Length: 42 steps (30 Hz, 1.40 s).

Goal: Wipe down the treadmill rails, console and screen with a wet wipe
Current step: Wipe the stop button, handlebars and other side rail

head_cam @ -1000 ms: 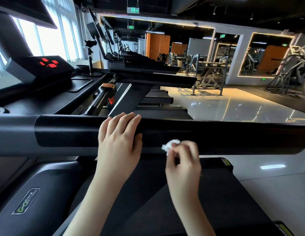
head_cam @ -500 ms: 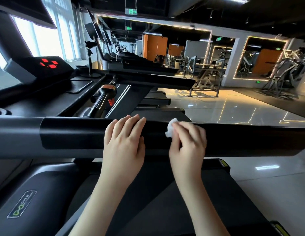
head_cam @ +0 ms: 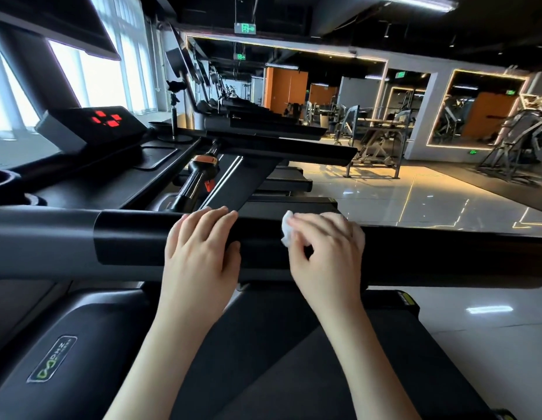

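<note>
Left hand (head_cam: 203, 253) lies flat and open on the treadmill handrail (head_cam: 136, 237), right hand (head_cam: 327, 256) beside it pinching the balled wet wipe (head_cam: 287, 229) against the rail top, best pressed firmly and swept outward in overlapping strokes.

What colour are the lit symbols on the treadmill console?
The lit symbols glow red on the black console, best seen in the head view.

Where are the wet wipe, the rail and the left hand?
wet wipe (head_cam: 287, 228): head view, on the exposed white wad.
rail (head_cam: 133, 237): head view, on the bare black sleeve.
left hand (head_cam: 201, 256): head view, on the back of the hand.
</note>
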### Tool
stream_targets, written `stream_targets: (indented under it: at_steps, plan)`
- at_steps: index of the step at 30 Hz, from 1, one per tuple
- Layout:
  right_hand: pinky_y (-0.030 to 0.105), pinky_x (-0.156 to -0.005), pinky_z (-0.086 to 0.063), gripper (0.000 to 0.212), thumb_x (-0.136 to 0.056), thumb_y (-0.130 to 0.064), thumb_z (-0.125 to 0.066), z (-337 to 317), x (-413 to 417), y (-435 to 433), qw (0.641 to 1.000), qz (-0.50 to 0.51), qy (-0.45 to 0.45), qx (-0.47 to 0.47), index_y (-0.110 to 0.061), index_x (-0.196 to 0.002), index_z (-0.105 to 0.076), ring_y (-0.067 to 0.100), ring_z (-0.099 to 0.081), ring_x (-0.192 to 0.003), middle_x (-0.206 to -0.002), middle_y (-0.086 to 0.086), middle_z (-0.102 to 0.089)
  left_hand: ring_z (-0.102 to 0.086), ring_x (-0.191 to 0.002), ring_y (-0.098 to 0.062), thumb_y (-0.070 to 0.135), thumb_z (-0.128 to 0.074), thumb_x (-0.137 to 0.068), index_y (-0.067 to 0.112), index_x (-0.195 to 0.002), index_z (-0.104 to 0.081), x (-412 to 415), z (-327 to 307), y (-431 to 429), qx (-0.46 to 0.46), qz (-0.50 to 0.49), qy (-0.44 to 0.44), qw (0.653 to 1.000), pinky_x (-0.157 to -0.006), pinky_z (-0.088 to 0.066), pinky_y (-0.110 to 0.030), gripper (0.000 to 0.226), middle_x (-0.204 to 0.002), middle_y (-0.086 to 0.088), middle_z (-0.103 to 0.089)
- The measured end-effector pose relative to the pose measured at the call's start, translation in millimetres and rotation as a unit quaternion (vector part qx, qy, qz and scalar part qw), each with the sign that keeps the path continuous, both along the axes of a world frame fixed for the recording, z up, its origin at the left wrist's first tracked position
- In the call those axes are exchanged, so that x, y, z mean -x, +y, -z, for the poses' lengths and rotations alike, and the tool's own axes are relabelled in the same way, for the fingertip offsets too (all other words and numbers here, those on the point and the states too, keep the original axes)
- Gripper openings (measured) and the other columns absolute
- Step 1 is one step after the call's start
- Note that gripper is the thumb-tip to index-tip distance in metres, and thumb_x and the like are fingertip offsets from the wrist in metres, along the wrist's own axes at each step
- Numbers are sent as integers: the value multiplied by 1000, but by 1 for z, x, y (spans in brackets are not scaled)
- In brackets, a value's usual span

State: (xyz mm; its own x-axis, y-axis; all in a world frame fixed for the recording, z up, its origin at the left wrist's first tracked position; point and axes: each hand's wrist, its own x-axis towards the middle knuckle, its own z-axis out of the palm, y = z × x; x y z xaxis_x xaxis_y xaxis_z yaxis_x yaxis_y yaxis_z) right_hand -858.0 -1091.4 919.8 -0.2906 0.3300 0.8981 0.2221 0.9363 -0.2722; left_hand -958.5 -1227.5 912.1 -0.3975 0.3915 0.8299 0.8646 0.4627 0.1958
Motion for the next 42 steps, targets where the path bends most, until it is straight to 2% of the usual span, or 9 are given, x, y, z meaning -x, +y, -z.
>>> stream_targets:
  at_steps: [5,9,15,19,22,28,36,40,42]
  plan:
    - [35,-70,-44,4,-75,-7,-72,6,-15,13,995,66,59,46,-11,-75,-72,27,-57,-77,-83,1,-61,-45,-120,-21,23,-46,-83,8,-121,-64,2,2,-1,6,-4,15,1000,-108,-28,-39,45,-123,-5,-64]
    - [10,-62,-33,17,-75,10,-70,22,-11,-13,997,-31,34,68,-5,-72,-62,6,-43,-66,-82,0,-50,-45,-120,-23,24,-44,-83,6,-121,-64,2,3,0,0,-5,18,1000,-107,-29,-41,47,-123,-7,-64]
    - [9,-60,-35,24,-76,14,-68,32,-12,-7,989,2,104,103,-3,-66,-55,3,-43,-66,-82,-5,-45,-46,-122,-24,25,-44,-84,7,-124,-63,6,3,-3,12,3,25,1000,-108,-28,-40,48,-126,-6,-62]
    - [29,-61,-52,20,-78,15,-64,55,-1,-36,990,-38,75,111,-3,-71,-59,12,-59,-69,-86,-1,-51,-47,-122,-26,23,-45,-84,6,-125,-62,7,5,-4,5,11,30,999,-108,-29,-41,47,-126,-8,-62]
    - [27,-59,-52,17,-77,15,-66,57,1,-27,988,-28,90,125,-1,-72,-61,14,-61,-67,-87,2,-53,-48,-122,-26,22,-46,-85,5,-126,-62,8,5,-5,10,18,39,999,-108,-29,-41,47,-127,-8,-62]
    - [32,-65,-56,14,-83,12,-64,64,9,-46,986,-1,138,95,-2,-79,-66,20,-66,-76,-91,2,-58,-52,-122,-29,20,-48,-84,5,-127,-61,12,6,-7,22,29,49,998,-107,-32,-42,47,-127,-9,-62]
    - [8,-87,-36,20,-82,10,-59,19,28,-36,985,66,150,56,-1,-91,-73,27,-57,-88,-95,5,-70,-52,-124,-30,20,-42,-89,6,-131,-58,18,6,-12,48,49,51,996,-110,-30,-41,47,-132,-9,-60]
    - [33,-78,-49,26,-83,3,-50,8,30,-36,996,36,77,14,-5,-88,-74,27,-58,-87,-93,1,-71,-52,-125,-30,20,-40,-88,5,-130,-59,19,2,-16,59,63,45,995,-110,-29,-40,49,-133,-10,-59]
    - [36,-72,-46,32,-82,-9,-42,-6,34,-26,995,63,61,54,-11,-77,-73,30,-58,-81,-83,-1,-72,-51,-126,-29,19,-40,-86,5,-129,-59,20,-1,-19,61,80,40,994,-109,-29,-40,50,-134,-9,-58]
